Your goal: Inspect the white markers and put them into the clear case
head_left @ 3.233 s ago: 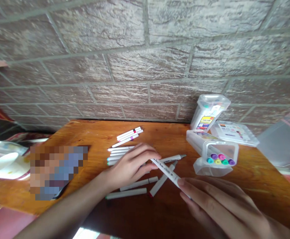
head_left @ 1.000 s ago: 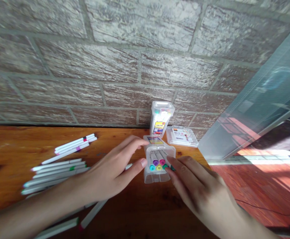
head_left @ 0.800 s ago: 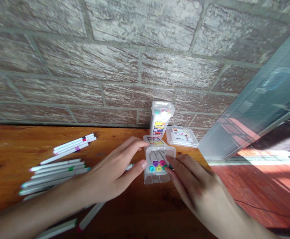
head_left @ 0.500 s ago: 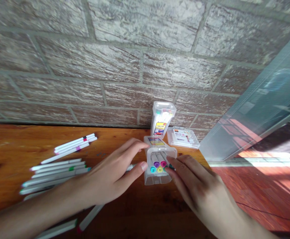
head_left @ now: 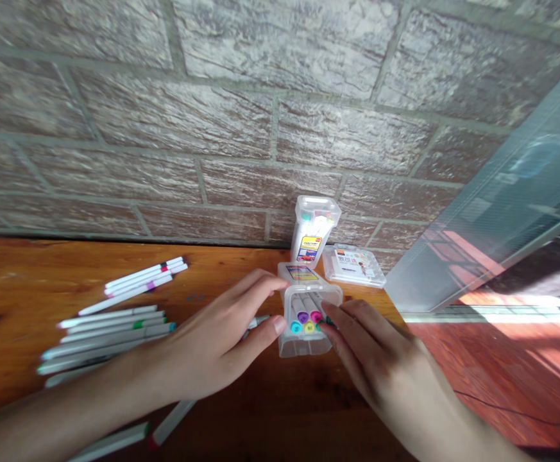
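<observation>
A clear plastic marker case lies on its side, its mouth facing me. Inside are white markers with coloured ends, among them purple, pink, light blue and yellow. At the right of the mouth, my right hand pinches a dark-ended marker, mostly hidden by the fingers. My left hand is at the case's left side, thumb and fingers apart, fingertips at its edge; whether they press on it I cannot tell. Another marker shows partly behind the left hand.
Loose markers lie in a group on the wooden table, with several thinner ones behind. A second case stands upright against the brick wall. Beside it lies a flat clear box. A translucent panel rises at right.
The dark-ended marker sits slightly deeper in the case mouth, with my right fingers still on it. Both hands and the case stay in nearly the same place.
</observation>
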`<state>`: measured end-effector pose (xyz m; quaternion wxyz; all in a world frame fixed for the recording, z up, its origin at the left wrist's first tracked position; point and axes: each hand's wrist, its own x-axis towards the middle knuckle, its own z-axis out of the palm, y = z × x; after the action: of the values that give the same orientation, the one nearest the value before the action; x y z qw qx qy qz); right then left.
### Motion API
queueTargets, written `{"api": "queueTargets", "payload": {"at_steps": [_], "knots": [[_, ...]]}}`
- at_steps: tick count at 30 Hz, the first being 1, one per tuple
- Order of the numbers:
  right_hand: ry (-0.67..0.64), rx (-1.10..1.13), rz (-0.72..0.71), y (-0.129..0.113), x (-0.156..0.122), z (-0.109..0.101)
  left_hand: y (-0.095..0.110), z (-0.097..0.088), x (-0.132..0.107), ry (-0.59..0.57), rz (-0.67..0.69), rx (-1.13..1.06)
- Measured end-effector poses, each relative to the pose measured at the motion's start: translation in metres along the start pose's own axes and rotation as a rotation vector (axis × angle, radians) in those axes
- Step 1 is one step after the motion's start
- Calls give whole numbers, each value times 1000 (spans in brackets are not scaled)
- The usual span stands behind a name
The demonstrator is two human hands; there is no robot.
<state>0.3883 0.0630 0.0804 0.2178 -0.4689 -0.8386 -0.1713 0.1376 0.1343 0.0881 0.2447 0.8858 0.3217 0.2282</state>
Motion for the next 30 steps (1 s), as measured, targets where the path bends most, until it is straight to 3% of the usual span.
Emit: {"api": "queueTargets", "payload": {"at_steps": [16, 21, 26, 30], "knots": [[18, 49, 11, -1, 1, 1, -3, 1, -1, 8, 3, 12], [89, 61, -40, -4, 1, -7, -2, 0, 0, 6, 10, 13], [168, 162, -157, -28, 5, -18, -3, -3, -4, 36, 10, 24], [72, 218, -242, -58, 8, 2, -7, -10, -13, 64, 0, 51]]}}
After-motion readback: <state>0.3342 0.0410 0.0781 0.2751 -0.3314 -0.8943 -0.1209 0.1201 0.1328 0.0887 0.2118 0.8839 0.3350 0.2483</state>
